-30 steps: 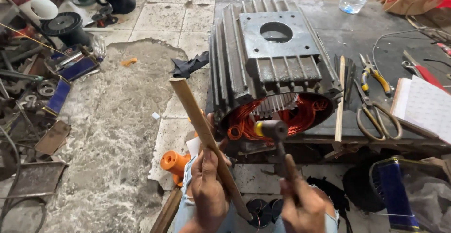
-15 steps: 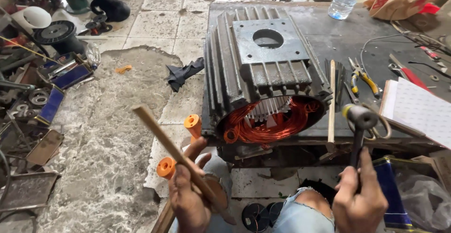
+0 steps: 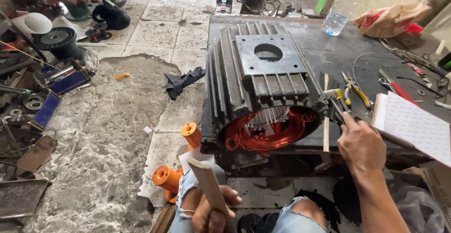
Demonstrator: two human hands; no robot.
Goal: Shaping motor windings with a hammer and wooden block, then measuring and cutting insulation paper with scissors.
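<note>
Wooden stick (image 3: 209, 186): my left hand (image 3: 211, 212) is gripping it, lower end cut off. I am resting my right hand (image 3: 359, 143) on the hammer (image 3: 336, 102) beside the motor (image 3: 260, 82); fingers hidden, closure indeterminate.

Matt ribbed metal motor housing (image 3: 256, 75), glossy copper windings (image 3: 268, 134), bare wood stick (image 3: 209, 186)

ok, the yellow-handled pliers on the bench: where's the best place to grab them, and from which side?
Likely the yellow handles of the pliers, from above. They lie flat on the bench, handles toward the near edge, jaw end away. Right hand is nearest; notebook crowds the right side.
</note>
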